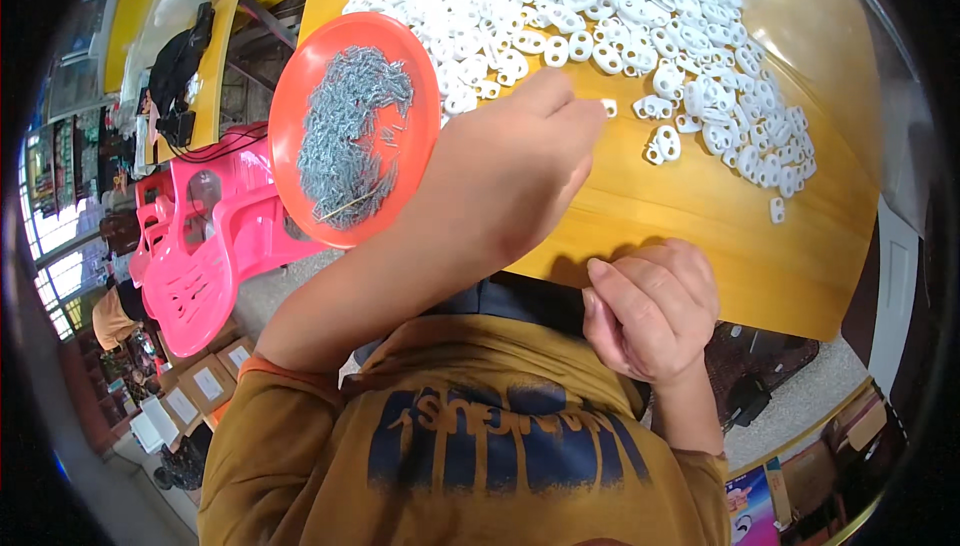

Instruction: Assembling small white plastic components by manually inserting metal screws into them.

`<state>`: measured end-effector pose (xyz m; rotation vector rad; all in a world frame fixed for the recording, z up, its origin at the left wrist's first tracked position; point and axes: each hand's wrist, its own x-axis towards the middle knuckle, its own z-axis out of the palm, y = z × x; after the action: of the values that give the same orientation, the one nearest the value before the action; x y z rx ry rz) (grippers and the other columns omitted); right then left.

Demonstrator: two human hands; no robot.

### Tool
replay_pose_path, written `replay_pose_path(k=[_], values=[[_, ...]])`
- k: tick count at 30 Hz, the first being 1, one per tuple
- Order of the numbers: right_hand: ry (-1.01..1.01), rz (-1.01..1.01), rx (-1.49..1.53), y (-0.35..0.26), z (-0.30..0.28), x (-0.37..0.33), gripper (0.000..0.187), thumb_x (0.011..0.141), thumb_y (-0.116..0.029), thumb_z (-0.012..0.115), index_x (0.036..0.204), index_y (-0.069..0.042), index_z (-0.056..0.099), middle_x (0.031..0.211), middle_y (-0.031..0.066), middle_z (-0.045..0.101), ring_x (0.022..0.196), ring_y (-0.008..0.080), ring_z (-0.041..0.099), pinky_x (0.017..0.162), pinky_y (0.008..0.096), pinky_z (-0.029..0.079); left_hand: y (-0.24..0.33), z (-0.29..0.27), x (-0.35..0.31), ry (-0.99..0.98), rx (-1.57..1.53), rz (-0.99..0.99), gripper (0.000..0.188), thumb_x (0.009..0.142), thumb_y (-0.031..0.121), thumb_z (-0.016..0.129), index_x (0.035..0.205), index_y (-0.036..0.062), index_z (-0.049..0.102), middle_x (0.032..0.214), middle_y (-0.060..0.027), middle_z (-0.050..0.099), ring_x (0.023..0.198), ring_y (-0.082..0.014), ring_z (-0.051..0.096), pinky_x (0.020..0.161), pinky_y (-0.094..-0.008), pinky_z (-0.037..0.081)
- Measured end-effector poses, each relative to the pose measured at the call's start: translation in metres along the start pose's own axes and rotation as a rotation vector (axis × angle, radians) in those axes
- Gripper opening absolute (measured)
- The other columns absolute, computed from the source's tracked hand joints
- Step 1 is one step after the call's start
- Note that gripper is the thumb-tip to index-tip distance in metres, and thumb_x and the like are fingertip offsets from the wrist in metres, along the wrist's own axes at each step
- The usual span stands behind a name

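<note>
My left hand (525, 171) reaches over the table, closed, with its back toward me. Its fingertips are mostly hidden, and a small white plastic piece (609, 107) shows right beside them; I cannot tell if they grip it. Nearer my body, my right hand (655, 308) is curled shut above the table's near edge, thumb pressed to the fingers, hiding anything inside. A large heap of white two-holed oval plastic pieces (640, 6) spreads across the far side. Left of my left hand, a red round tray (284, 161) carries a pile of small grey screw-like metal pieces (345, 136).
The yellow table (640, 201) has a rounded right end. Clear plastic sheeting (815, 16) lies at its far right. A pink plastic chair (200, 286) stands left of the table. Cardboard boxes (208, 383) sit on the floor at lower left.
</note>
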<state>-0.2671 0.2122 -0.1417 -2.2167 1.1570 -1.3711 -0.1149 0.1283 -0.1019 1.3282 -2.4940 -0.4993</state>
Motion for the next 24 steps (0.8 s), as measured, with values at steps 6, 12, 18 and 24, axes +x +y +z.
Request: replay_pose_path(k=[6, 12, 18, 24], values=[[0.005, 0.006, -0.014, -0.001, 0.001, 0.001, 0.021, 0.061, -0.002, 0.064, 0.081, -0.001, 0.059, 0.066, 0.0081, 0.055, 0.056, 0.0223, 0.052, 0.052, 0.0321, 0.042, -0.007, 0.000, -0.001, 0.078, -0.015, 0.002, 0.015, 0.073, 0.004, 0.060, 0.088, 0.0006, 0.058, 0.077, -0.0108, 0.053, 0.066, -0.0265, 0.055, 0.056, -0.0324, 0.044], [-0.005, 0.011, -0.034, -0.001, 0.001, 0.001, 0.019, 0.061, -0.003, 0.066, 0.079, -0.002, 0.059, 0.067, 0.0068, 0.055, 0.058, 0.0206, 0.054, 0.054, 0.0319, 0.043, -0.009, 0.002, 0.000, 0.038, -0.060, 0.049, 0.012, 0.074, 0.004, 0.059, 0.085, 0.0013, 0.056, 0.078, -0.0114, 0.052, 0.068, -0.0270, 0.054, 0.057, -0.0329, 0.043], [-0.054, -0.002, -0.023, -0.008, 0.004, 0.007, 0.018, 0.063, 0.000, 0.062, 0.080, 0.001, 0.058, 0.066, 0.0102, 0.055, 0.056, 0.0243, 0.051, 0.054, 0.0327, 0.042, -0.011, -0.005, 0.008, 0.056, -0.079, 0.023, 0.008, 0.077, 0.008, 0.052, 0.078, 0.0010, 0.050, 0.077, -0.0141, 0.051, 0.071, -0.0313, 0.053, 0.059, -0.0376, 0.043], [-0.105, 0.045, -0.100, -0.015, 0.007, 0.008, 0.012, 0.069, 0.003, 0.056, 0.081, 0.005, 0.057, 0.066, 0.0132, 0.055, 0.060, 0.0256, 0.050, 0.059, 0.0335, 0.042, -0.006, -0.006, 0.015, -0.107, -0.040, 0.097, 0.016, 0.073, 0.011, 0.049, 0.081, -0.0020, 0.049, 0.080, -0.0186, 0.051, 0.072, -0.0331, 0.054, 0.061, -0.0389, 0.046]])
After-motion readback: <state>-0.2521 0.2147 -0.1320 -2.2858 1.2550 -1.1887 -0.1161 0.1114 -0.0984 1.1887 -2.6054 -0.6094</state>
